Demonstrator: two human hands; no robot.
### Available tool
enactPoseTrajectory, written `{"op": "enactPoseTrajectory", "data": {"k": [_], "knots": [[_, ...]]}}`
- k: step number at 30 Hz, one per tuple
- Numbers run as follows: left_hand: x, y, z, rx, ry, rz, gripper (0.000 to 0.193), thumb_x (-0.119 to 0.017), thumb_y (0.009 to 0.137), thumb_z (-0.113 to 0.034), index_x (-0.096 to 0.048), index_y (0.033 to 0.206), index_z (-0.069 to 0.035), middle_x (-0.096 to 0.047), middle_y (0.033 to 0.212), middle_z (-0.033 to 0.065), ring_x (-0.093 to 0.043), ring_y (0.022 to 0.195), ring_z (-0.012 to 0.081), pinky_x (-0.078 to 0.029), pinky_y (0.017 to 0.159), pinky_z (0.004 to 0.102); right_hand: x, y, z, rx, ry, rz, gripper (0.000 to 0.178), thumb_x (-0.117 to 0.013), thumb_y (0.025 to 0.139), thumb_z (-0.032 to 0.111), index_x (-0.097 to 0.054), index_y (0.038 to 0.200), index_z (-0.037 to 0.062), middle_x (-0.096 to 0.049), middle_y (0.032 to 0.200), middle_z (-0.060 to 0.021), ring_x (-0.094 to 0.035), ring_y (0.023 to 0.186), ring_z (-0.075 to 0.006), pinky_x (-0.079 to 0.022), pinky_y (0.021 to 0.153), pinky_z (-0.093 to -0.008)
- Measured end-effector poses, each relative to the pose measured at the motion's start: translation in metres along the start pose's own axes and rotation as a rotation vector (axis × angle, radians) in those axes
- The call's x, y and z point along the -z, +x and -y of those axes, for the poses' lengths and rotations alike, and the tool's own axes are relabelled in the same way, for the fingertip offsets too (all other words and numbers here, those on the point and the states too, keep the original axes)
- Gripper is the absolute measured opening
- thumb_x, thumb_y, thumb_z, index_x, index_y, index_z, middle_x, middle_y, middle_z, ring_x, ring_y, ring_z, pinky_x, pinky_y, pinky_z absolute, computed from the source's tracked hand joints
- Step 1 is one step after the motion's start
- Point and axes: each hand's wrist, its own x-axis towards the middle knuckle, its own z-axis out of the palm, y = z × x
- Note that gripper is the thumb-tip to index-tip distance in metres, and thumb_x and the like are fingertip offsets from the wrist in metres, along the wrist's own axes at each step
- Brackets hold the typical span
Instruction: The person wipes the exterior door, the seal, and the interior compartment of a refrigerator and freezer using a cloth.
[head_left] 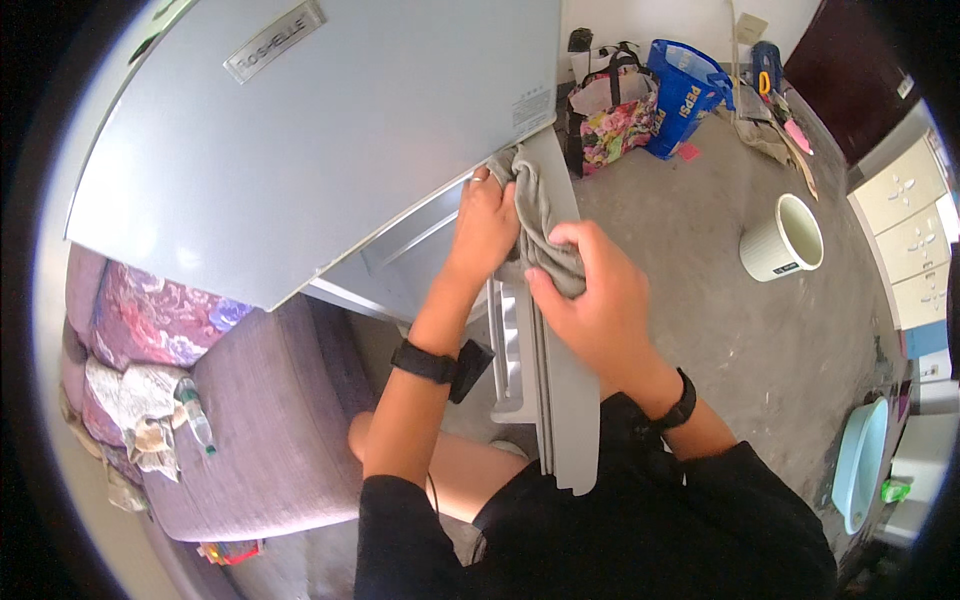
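A grey cloth (537, 208), twisted and bunched, lies along the top of an open fridge door (575, 405). My left hand (487, 222) is closed on the cloth's far end, close to the hinge side, with its fingertips partly hidden. Nearer to me, my right hand (598, 290) pinches the other end between thumb and fingers. Above the opening, the pale fridge's upper front (340, 130) is closed. Part of the bright compartment (410, 255) shows behind my left forearm, and racks (508, 350) run down the door's inner side.
To the left stands a purple sofa (265, 410) with a plastic bottle (196, 415) and a crumpled white cloth (135, 400). A floral bag (618, 125) and a blue bag (685, 100) rest by the wall. Rightward are a white bin (770, 245) and a light-blue basin (858, 465).
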Motion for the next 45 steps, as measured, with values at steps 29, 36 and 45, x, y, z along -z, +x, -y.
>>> {"op": "enactPoseTrajectory", "data": {"k": [29, 36, 45], "knots": [[0.08, -0.24, -0.122, -0.03, -0.023, 0.268, 0.033, -0.07, 0.068, -0.012, -0.068, 0.099, 0.001, -0.057, 0.128, 0.0131, -0.055, 0.112, 0.0333, -0.045, 0.094, 0.0445, 0.019, -0.041, 0.019, 0.596, 0.52, 0.313, 0.012, -0.068, 0.072, 0.015, -0.065, 0.082, 0.008, -0.055, 0.059, -0.0016, -0.05, 0.046, -0.0181, -0.036, 0.042, -0.03], [0.093, -0.28, -0.126, -0.007, -0.079, 0.22, 0.034, -0.073, 0.064, -0.013, -0.068, 0.095, -0.001, -0.057, 0.13, 0.0084, -0.056, 0.111, 0.0318, -0.048, 0.091, 0.0442, 0.005, -0.046, 0.031, 0.648, 0.567, 0.374, 0.016, -0.069, 0.069, 0.015, -0.066, 0.082, 0.0052, -0.056, 0.06, -0.0006, -0.05, 0.045, -0.0162, -0.035, 0.04, -0.0283], [0.08, -0.359, -0.077, 0.417, -0.453, -0.49, 0.044, -0.037, 0.099, -0.017, -0.043, 0.134, 0.007, -0.055, 0.129, 0.0159, -0.055, 0.117, 0.0238, -0.043, 0.1, 0.0368, -0.028, -0.06, 0.065, 0.761, 0.456, 0.494, 0.02, -0.073, 0.065, 0.009, -0.067, 0.084, 0.0058, -0.057, 0.061, 0.0, -0.049, 0.047, -0.016, -0.036, 0.042, -0.0272]]}}
